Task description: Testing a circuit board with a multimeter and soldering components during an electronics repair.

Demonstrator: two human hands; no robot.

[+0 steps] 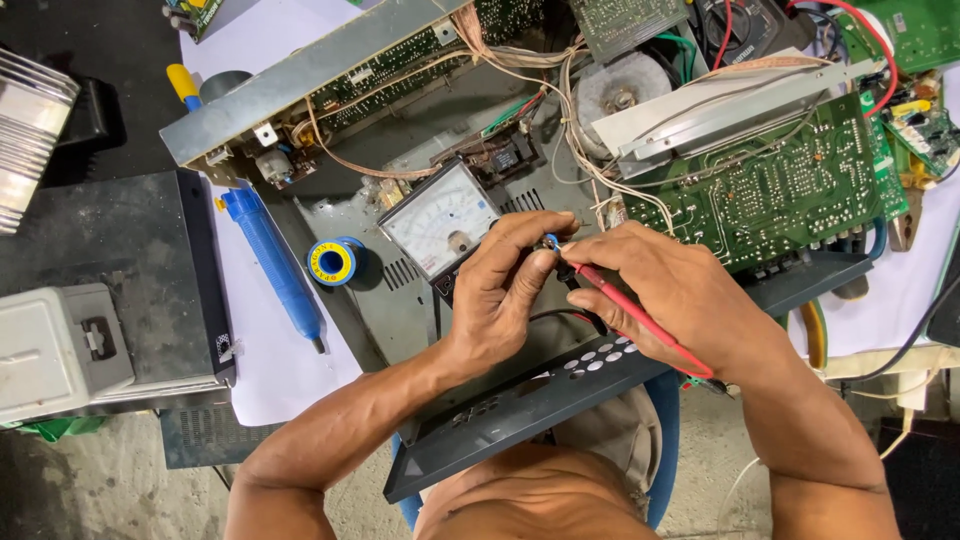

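My left hand (pixel 505 285) pinches a small blue component (pixel 551 241) between thumb and fingers, just in front of an analog meter (pixel 442 222) with a white dial. My right hand (pixel 665 290) holds a red test probe (pixel 640 322) like a pen, its tip touching the small component; a black probe part (pixel 566 270) sits beside it. Both hands hover over the open grey chassis (pixel 400 300) of an electronic unit, above its dark front panel (pixel 540 395).
A green circuit board (pixel 770 190) lies to the right with wire bundles (pixel 590 160) leading to it. A blue desoldering pump (pixel 270 255) and a solder reel (pixel 333 262) lie on white paper at left. A black box (pixel 110 270) and grey case (pixel 55 350) stand far left.
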